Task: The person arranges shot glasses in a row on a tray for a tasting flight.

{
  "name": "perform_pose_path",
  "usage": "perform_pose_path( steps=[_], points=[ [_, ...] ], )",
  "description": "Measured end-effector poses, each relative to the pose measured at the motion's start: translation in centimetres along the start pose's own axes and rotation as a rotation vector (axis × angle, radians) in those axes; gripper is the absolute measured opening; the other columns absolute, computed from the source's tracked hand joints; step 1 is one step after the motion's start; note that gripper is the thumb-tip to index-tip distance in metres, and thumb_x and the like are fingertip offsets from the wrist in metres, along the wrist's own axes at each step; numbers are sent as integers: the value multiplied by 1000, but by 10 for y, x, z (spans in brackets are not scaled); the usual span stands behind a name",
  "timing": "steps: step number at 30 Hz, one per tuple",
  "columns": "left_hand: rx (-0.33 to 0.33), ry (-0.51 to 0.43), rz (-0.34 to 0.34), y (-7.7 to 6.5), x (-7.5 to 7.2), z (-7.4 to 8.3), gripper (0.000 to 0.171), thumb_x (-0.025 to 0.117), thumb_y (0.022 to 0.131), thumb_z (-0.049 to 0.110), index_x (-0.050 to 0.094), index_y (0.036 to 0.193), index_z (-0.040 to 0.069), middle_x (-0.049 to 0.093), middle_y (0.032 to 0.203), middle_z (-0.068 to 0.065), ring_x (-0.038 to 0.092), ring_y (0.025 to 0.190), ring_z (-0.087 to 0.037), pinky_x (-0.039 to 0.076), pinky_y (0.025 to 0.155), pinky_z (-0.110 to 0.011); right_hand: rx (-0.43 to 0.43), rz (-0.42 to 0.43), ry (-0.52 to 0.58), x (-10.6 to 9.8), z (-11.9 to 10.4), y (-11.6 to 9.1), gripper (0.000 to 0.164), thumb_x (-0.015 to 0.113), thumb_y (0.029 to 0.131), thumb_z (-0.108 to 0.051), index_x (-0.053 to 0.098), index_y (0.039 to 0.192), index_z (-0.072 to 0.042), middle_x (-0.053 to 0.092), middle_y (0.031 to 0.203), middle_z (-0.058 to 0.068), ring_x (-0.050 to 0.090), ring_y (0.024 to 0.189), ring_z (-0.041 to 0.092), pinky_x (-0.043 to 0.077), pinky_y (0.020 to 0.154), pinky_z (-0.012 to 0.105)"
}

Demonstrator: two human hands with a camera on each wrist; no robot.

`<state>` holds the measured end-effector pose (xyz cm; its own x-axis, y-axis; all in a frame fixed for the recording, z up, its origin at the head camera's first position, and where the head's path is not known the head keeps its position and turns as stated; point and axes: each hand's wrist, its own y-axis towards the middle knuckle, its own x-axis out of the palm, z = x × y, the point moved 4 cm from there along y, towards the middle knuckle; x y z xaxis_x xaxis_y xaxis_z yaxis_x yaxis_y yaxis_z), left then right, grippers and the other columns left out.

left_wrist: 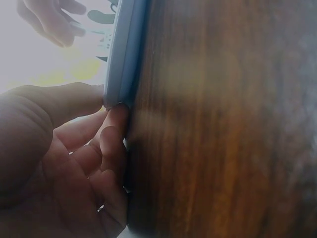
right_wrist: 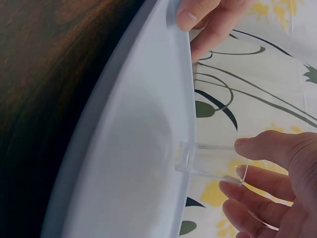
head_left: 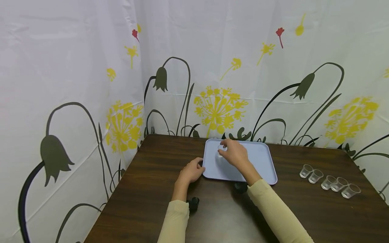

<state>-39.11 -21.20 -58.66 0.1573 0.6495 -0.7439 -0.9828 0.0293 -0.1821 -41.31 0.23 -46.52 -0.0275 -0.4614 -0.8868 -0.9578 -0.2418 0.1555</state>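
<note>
One clear cup (right_wrist: 210,161) is upright over the left part of the tray (head_left: 252,158), base downward, mouth up; the right hand (head_left: 234,153) pinches it near the rim, thumb on one side and fingers on the other, the remaining fingers loosely bent beside it; whether its base touches the tray I cannot tell; the tray is pale blue, with rounded corners and a low raised rim, and lies flat on the table (head_left: 146,189), near its far edge; at the tray's left side, by the near corner, the left hand (head_left: 190,171) pinches the rim, thumb above and fingertips beneath, the other fingers curled near the dark wood; to the right of the tray, well apart from it, five cups (head_left: 329,182) of the same clear kind stand mouth up in a slanting row, some close enough to overlap in the head view; pale yellow sleeves (head_left: 177,219) cover both forearms, and a small black object (head_left: 193,204) shows at the left wrist, with another partly hidden below the right; behind the table hangs a white curtain (head_left: 91,50) printed with yellow flower heads, drooping grey-green bells and small red blooms
</note>
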Motion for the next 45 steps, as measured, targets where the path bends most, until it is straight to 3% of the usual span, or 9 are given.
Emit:
perform_pose_path(
  steps=[15, 28, 34, 40, 45],
  points=[
    [-12, -1, -11, 1, 0, -1, 56, 67, 103, 41, 55, 156, 26, 72, 107, 8, 65, 92, -15, 49, 91, -52, 5, -24, -3, 9, 0, 2, 37, 78, 96, -34, 77, 127, -14, 79, 120, 7, 76, 101, 30, 59, 79, 50],
    [-4, -1, -12, 0, -1, 2, 57, 68, 103, 41, 54, 156, 25, 73, 109, 7, 66, 95, -16, 49, 95, -56, 17, -54, -17, 3, 1, -5, 57, 77, 97, -36, 63, 148, -15, 78, 122, 5, 74, 107, 28, 58, 84, 51],
    [-2, -11, -11, -2, -2, 3, 57, 68, 103, 41, 54, 156, 25, 72, 108, 8, 65, 94, -16, 48, 97, -58, 23, -46, -42, -13, 11, -18, 57, 77, 97, -35, 62, 149, -16, 78, 121, 6, 74, 104, 29, 57, 80, 51],
    [13, -19, -2, -4, -3, 4, 56, 69, 103, 39, 56, 155, 23, 71, 104, 8, 64, 90, -16, 48, 94, -58, 78, -32, -60, -37, 30, -34, 62, 72, 100, -42, 54, 154, -17, 79, 105, 1, 73, 86, 25, 55, 70, 49],
    [3, -8, -5, -4, -3, 4, 56, 67, 103, 37, 55, 156, 22, 72, 106, 6, 64, 91, -17, 47, 95, -59, 114, -32, -73, -56, 48, -45, 62, 69, 101, -45, 54, 155, -18, 79, 101, 1, 72, 83, 24, 54, 73, 53]
  ],
)
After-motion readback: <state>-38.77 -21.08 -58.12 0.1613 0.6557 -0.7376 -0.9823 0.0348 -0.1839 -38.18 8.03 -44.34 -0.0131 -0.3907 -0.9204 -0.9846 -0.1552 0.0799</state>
